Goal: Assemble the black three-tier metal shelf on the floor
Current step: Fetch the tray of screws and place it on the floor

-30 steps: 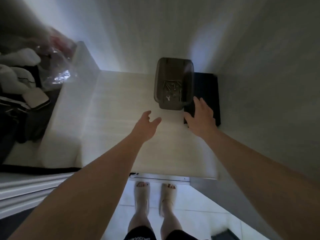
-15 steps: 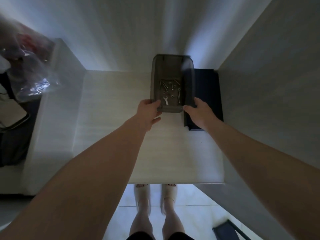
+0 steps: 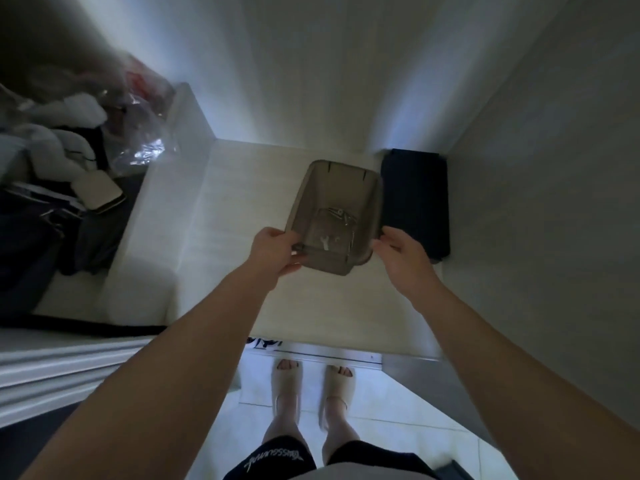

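Observation:
A grey-brown plastic bin (image 3: 330, 188) sits tilted and turned over the pale counter (image 3: 225, 216). A small wrench (image 3: 325, 242) and some screws (image 3: 341, 215) lie in its bottom. My left hand (image 3: 273, 251) grips the bin's near left corner, thumb over the rim. My right hand (image 3: 401, 258) is at the near right corner with relaxed fingers, its thumb just touching the bin. A flat black panel (image 3: 415, 202) lies on the counter right of the bin, against the wall.
Walls close in behind and to the right of the counter. At the left lie a clear plastic bag (image 3: 138, 143), pale cloth (image 3: 62, 133) and dark items. My feet in slippers (image 3: 287, 386) stand on white floor tiles. A black part (image 3: 453, 471) shows at the bottom right.
Both hands reached the bin and took its near corners. The bin has since come nearer and turned clockwise; my right hand has loosened while the left keeps its grip.

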A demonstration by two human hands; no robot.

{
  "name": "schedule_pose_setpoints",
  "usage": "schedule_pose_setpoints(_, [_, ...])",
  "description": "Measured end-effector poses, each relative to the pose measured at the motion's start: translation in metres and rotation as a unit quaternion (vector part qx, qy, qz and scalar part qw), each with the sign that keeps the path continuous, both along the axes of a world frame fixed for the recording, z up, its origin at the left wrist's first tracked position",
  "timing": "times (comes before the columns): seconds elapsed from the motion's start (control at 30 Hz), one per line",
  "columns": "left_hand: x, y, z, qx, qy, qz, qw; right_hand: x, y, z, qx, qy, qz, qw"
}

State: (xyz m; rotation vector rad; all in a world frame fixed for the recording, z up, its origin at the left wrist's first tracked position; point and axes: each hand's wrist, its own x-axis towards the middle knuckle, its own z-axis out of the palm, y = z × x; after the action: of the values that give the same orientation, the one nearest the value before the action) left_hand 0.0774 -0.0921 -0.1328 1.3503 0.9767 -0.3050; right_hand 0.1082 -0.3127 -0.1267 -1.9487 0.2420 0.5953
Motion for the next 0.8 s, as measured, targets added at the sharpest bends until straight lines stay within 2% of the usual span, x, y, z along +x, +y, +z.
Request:
schedule_pose_setpoints(0.17, [-0.063, 0.022, 0.016, 0.025, 0.005, -0.036, 0.999, -0.017, -0.003, 0.014, -0.014, -0.047, 0.019, 0.999])
schedule_pose_setpoints(0.47, [-0.162, 0.063, 0.053, 0.038, 0.011, -0.201, 0.979, -0.076, -0.012, 0.031, -0.069, -0.086, 0.067, 0.992])
schedule_pose_setpoints(0.63, [-0.206, 0.077, 0.062, 0.028, 0.005, -0.294, 0.955, -0.146, -0.020, 0.038, -0.083, -0.043, 0.059, 0.994])
schedule_pose_setpoints(0.8, [-0.249, 0.075, 0.068, 0.055, -0.003, -0.378, 0.924, -0.237, -0.031, 0.045, -0.121, -0.009, 0.044, 0.992])
